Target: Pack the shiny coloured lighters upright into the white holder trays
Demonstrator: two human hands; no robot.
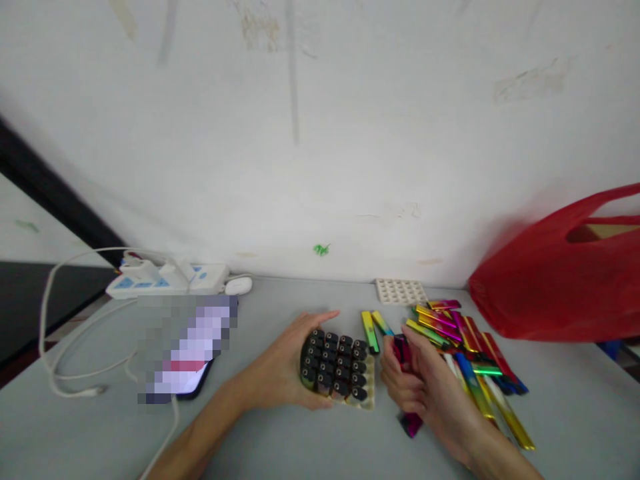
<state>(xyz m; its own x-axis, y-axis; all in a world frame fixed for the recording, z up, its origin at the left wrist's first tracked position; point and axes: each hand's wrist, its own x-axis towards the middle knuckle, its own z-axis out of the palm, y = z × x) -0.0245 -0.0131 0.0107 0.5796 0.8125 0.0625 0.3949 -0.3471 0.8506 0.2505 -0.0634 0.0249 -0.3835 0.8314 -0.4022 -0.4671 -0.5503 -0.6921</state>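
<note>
My left hand grips the left side of a cream grid tray, fingers at the back and thumb at the front. Several sticks with black ends stand upright in it in tight rows, each with a small round mark on top. Just right of the tray, my right hand is closed around a shiny purple stick, shaped like a slim disposable vape. Its lower end shows below my fingers, and part of it is hidden in my palm. Two yellow-green and blue sticks lie behind the tray.
Several shiny coloured sticks lie in a loose pile at right. A pale grid tray rests by the wall. A red bag stands at the far right. At left are a phone, a power strip and white cables.
</note>
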